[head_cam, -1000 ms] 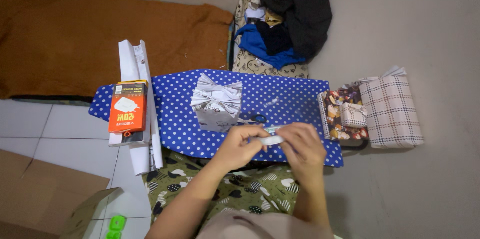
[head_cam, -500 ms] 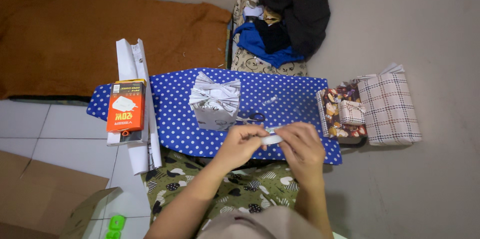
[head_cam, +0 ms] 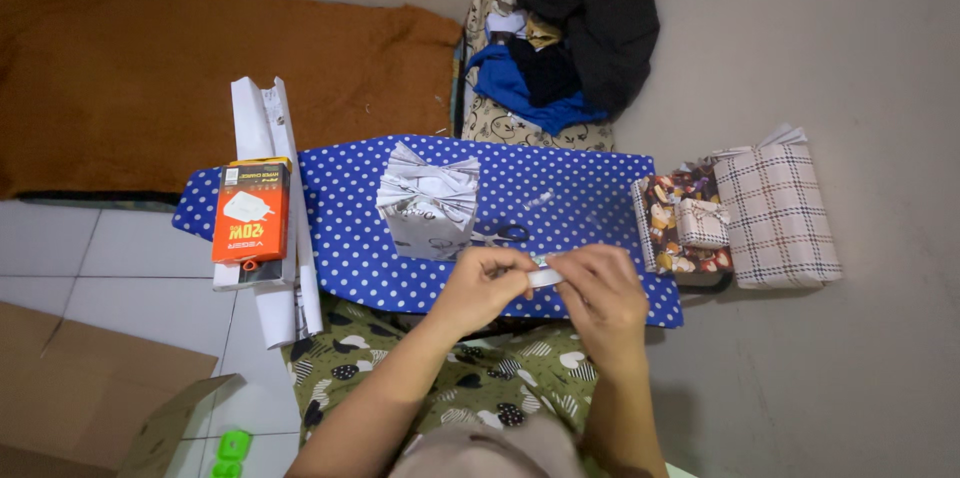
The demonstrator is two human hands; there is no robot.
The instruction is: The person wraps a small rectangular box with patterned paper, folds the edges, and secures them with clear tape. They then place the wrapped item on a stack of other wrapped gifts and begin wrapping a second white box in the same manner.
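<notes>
Head view: left hand [head_cam: 483,288] and right hand [head_cam: 600,293] both pinched on a small white tape roll [head_cam: 545,278], held between them just above near edge of blue polka-dot wrapping paper [head_cam: 560,198] spread on the floor. Beyond the hands on the sheet: grey-wrapped box with fanned paper top [head_cam: 430,200], scissors [head_cam: 505,234] just beside it. Left end of sheet: orange box [head_cam: 252,212] atop white folded card [head_cam: 270,138]; right of sheet: plaid-wrapped gifts [head_cam: 775,208]; clothes pile [head_cam: 565,28] further back.
</notes>
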